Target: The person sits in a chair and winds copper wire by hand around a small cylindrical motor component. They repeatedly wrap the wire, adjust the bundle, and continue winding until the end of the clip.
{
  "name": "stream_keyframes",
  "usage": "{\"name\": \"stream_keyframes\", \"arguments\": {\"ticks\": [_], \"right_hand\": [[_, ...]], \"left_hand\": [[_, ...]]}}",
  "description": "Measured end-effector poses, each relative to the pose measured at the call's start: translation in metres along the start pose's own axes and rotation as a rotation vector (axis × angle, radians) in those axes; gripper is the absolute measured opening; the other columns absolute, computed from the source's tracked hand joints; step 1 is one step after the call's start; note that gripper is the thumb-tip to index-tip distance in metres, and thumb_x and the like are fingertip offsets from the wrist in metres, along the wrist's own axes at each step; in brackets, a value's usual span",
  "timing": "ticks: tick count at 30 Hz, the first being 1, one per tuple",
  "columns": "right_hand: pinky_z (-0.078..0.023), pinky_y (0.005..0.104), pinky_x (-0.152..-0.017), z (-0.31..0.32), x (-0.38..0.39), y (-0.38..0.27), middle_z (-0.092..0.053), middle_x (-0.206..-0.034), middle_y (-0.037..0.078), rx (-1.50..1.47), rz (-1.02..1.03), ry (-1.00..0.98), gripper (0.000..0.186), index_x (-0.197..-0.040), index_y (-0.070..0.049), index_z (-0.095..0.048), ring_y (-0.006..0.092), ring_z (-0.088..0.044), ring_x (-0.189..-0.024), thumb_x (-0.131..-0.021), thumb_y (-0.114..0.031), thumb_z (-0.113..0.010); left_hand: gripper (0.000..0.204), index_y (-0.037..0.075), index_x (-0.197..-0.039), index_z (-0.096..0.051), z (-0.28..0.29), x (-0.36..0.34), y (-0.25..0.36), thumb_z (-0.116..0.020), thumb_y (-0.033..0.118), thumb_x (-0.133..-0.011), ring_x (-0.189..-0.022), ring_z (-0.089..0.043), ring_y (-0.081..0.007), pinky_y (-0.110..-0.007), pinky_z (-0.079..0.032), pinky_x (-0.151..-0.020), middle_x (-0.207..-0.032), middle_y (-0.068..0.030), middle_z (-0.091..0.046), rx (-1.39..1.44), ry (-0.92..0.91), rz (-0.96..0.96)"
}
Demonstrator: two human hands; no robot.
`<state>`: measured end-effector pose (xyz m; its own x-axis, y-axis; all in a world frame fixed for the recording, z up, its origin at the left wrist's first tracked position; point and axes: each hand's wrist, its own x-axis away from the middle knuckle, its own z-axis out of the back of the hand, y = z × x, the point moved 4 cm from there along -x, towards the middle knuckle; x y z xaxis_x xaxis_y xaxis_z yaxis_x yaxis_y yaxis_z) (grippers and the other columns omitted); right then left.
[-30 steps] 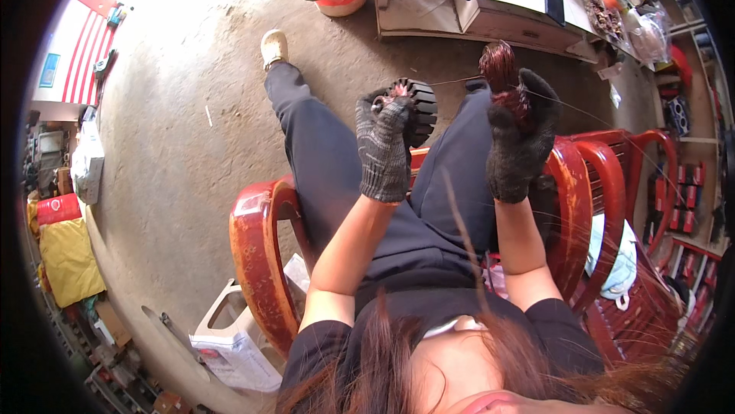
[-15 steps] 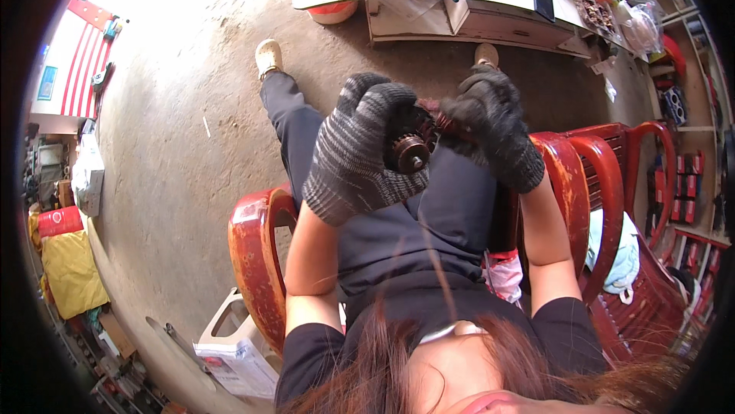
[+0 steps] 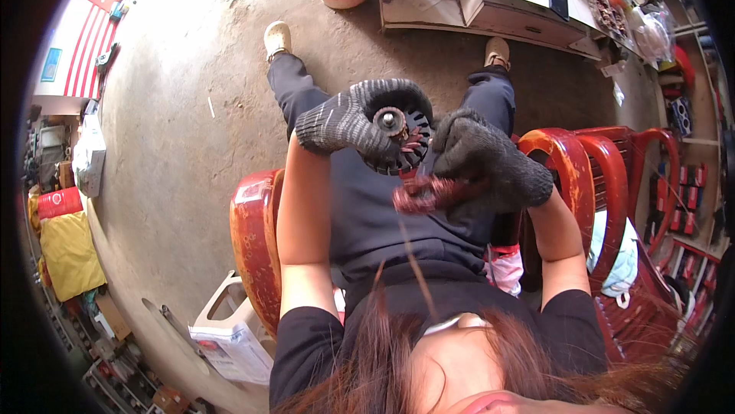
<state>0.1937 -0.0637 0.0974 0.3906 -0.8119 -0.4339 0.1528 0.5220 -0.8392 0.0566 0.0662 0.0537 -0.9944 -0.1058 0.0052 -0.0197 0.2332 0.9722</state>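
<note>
Head view, looking down on a seated person in dark clothes, both hands in knitted work gloves, raised over the lap.

The left hand (image 3: 360, 124) has its grip closed around a round black motor part (image 3: 406, 134), slotted at its rim, with a metal shaft end facing up. The right hand (image 3: 490, 160) is closed on a bundle of reddish copper wire (image 3: 421, 193) that touches the lower edge of the part. Judging by the loose bundle beside the slots, the wire work looks partly done; how much is left cannot be told.

The person sits on a red plastic chair (image 3: 253, 249), with more red chairs (image 3: 612, 169) stacked at the right. The floor (image 3: 191, 115) is bare, worn concrete. A cluttered counter (image 3: 498, 0) runs along the top edge, tools lying on it. A white jug (image 3: 230, 337) stands at lower left, a yellow bag (image 3: 69, 253) at far left.
</note>
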Motion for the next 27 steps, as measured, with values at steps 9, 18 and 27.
{"name": "stream_keyframes", "arguments": {"ticks": [9, 18, 27], "right_hand": [[-0.04, 0.0421, -0.085, 0.0, -0.009, 0.003, -0.056, -0.097, 0.009, -0.004, 0.094, 0.273, 0.055, -0.106, -0.006, -0.058, 0.0247, -0.053, -0.09, -0.066, -0.031, -0.086], [-0.044, 0.0297, -0.091, 0.055, 0.048, 0.031, -0.059, -0.109, 0.008, -0.345, -0.129, 1.285, 0.042, -0.112, -0.002, -0.055, 0.0178, -0.056, -0.097, -0.084, -0.028, -0.073], [-0.044, 0.0387, -0.083, 0.07, 0.025, 0.029, -0.058, -0.095, 0.008, 0.9, -0.111, 0.632, 0.048, -0.105, -0.008, -0.059, 0.0269, -0.054, -0.091, -0.064, -0.012, -0.084]], "left_hand": [[0.04, 0.0, -0.107, -0.06, -0.023, -0.034, -0.086, -0.06, 0.034, -0.086, -0.088, -0.061, -0.0213, -0.032, -0.05, -0.084, -0.099, -0.0106, -0.065, 0.799, 0.549, 0.087], [0.033, 0.004, -0.108, -0.057, -0.014, -0.017, -0.08, -0.06, 0.023, -0.081, -0.07, -0.057, -0.0166, -0.02, -0.042, -0.046, -0.091, -0.0096, -0.06, 0.995, 0.513, -0.125], [0.059, 0.003, -0.106, -0.056, -0.053, 0.009, 0.033, -0.079, 0.014, -0.053, -0.087, -0.058, -0.034, -0.038, -0.05, -0.081, -0.097, -0.0166, -0.055, -0.876, 0.782, -0.364]]}}
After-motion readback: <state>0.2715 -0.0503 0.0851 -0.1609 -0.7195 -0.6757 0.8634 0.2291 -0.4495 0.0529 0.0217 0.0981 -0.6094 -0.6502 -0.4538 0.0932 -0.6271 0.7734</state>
